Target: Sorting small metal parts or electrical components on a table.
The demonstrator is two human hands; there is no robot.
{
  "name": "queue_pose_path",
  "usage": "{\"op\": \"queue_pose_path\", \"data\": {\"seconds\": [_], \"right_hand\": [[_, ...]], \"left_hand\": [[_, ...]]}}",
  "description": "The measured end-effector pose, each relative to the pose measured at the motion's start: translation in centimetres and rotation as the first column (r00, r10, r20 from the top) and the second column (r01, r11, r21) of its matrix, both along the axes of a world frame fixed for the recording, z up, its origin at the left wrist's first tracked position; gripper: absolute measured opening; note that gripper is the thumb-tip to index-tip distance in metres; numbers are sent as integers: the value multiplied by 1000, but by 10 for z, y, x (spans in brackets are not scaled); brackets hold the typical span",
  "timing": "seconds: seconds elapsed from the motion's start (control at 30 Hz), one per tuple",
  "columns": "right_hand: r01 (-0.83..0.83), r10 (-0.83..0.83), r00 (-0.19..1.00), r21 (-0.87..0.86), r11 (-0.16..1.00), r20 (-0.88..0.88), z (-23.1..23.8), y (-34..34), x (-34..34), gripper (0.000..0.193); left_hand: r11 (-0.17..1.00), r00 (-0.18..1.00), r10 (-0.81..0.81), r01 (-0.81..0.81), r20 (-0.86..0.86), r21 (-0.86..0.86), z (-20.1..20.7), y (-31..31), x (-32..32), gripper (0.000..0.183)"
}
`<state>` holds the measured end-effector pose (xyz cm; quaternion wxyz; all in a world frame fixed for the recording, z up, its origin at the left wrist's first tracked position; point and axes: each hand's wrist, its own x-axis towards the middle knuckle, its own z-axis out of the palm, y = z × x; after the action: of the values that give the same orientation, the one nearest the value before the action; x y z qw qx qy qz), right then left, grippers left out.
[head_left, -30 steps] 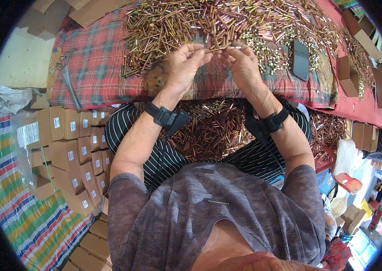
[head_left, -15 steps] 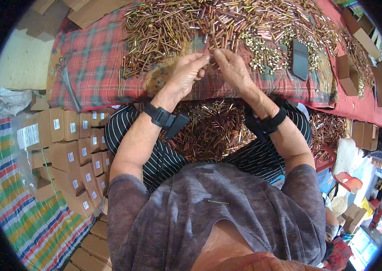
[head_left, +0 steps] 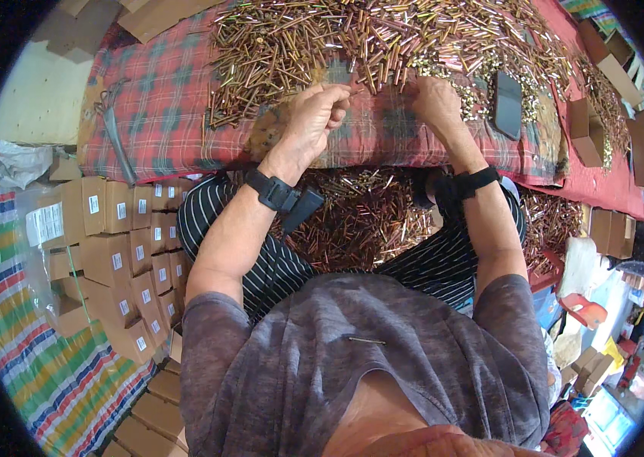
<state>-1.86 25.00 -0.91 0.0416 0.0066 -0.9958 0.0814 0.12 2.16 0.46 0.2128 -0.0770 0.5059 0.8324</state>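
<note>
My left hand point(head_left: 316, 114) is closed in a pinch above the plaid cloth. A thin copper-coloured piece, apparently one of the metal rods, shows at its fingertips. My right hand point(head_left: 438, 103) is apart from it, back up, at the left edge of a heap of small brass-coloured metal pieces point(head_left: 476, 105). Its fingers are curled downward and their tips are hidden. Beyond both hands spreads a large pile of copper-coloured metal rods point(head_left: 284, 53).
A dark phone point(head_left: 507, 105) lies right of the small pieces. Scissors point(head_left: 112, 129) lie on the plaid cloth point(head_left: 162, 99) at left. Labelled cardboard boxes point(head_left: 108, 259) are stacked at left; open boxes point(head_left: 586, 131) stand at right. More rods point(head_left: 360, 221) lie below, between my legs.
My hands were together at the fingertips; my right hand has moved right to the small brass-coloured pieces. My left hand has stayed almost in place.
</note>
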Motion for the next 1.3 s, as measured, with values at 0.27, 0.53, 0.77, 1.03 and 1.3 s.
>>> {"op": "queue_pose_path", "data": {"seconds": [0.27,0.53,0.77,1.03,1.3], "right_hand": [[-5,18,996,148,989,-85,2,-4,5,11],[-87,91,995,-802,591,-41,16,-29,12,19],[17,190,981,-999,50,26,32,-52,29,16],[-114,186,979,-982,153,-84,19,-56,32,18],[-234,222,966,-826,513,-136,34,-57,40,14]], "left_hand": [[999,999,-1,-1,-44,-32,1,2,1,10],[999,999,-28,27,-37,-38,-1,4,3,11],[994,994,-91,88,-54,-61,4,12,0,12],[994,992,-92,86,-81,-71,3,11,1,9],[996,988,-72,65,-137,-56,4,8,4,4]]}}
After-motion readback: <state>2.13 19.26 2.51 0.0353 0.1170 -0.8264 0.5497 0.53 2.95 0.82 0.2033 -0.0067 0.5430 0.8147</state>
